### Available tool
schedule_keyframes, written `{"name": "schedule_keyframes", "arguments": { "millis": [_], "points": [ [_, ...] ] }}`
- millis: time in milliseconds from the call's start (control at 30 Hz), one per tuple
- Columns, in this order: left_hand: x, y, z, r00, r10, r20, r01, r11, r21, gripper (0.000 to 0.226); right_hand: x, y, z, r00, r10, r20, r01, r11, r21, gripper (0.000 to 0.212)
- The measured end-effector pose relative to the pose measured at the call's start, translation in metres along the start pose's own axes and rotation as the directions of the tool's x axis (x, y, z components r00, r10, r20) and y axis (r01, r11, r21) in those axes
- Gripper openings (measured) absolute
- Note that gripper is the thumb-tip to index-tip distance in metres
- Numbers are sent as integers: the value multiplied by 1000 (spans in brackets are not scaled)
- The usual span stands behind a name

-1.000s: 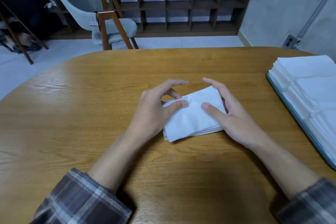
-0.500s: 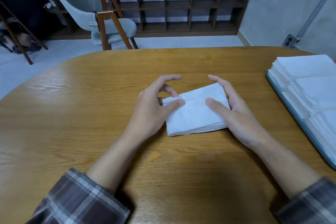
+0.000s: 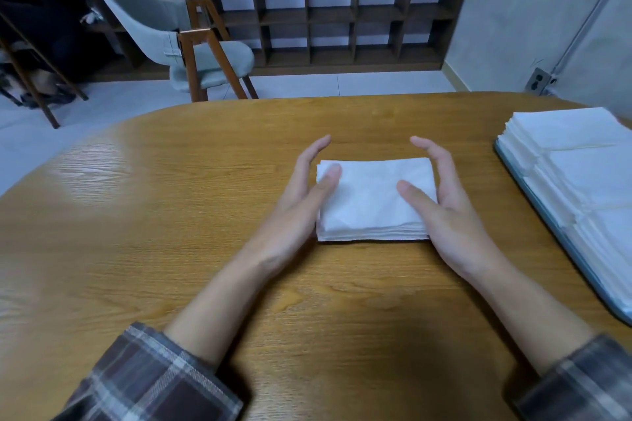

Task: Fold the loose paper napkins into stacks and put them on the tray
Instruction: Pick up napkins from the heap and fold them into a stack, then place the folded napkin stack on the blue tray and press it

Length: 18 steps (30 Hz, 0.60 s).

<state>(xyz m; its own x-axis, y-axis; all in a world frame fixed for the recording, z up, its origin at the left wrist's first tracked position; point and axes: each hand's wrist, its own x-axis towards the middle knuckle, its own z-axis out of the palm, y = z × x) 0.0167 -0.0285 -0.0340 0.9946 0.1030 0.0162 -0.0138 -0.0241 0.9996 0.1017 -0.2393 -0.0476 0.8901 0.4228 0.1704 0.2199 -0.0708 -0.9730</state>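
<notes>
Grey plaid sleeves (image 3: 147, 376) at near edge. Wooden counter (image 3: 171, 232) below. Left hand (image 3: 301, 202) and right hand (image 3: 451, 212), fingers straight, flank white napkin stack (image 3: 372, 195) at counter centre, palms against its short sides, thumbs resting on top. Tray (image 3: 561, 236) at right edge, well apart, covered with folded napkin piles (image 3: 588, 174). Beyond counter: grey chair (image 3: 164, 24), dark cubby shelf (image 3: 342, 10), wall outlet (image 3: 537, 80).

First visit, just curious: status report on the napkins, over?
Left hand, right hand open, flanking napkin stack, thumbs on top. Stack on table, not yet on tray. Nothing between them.
</notes>
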Motion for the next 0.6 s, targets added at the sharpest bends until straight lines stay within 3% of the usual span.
{"name": "schedule_keyframes", "arguments": {
  "millis": [100,233,367,600],
  "points": [
    [-1,-6,-1,994,104,45,-109,981,160,58,-1,-4,-1,998,-9,61,16,993,-115,50],
    [3,-13,-4,981,176,84,-195,916,351,40,-2,-9,-5,979,-30,200,58,989,-133,46],
    [6,-15,1,978,206,-24,-187,924,334,28,0,-2,-4,980,-36,193,70,982,-176,38],
    [14,-31,8,967,226,-122,-175,928,328,38,5,10,-3,991,-40,124,66,976,-210,38]
  ]
}}
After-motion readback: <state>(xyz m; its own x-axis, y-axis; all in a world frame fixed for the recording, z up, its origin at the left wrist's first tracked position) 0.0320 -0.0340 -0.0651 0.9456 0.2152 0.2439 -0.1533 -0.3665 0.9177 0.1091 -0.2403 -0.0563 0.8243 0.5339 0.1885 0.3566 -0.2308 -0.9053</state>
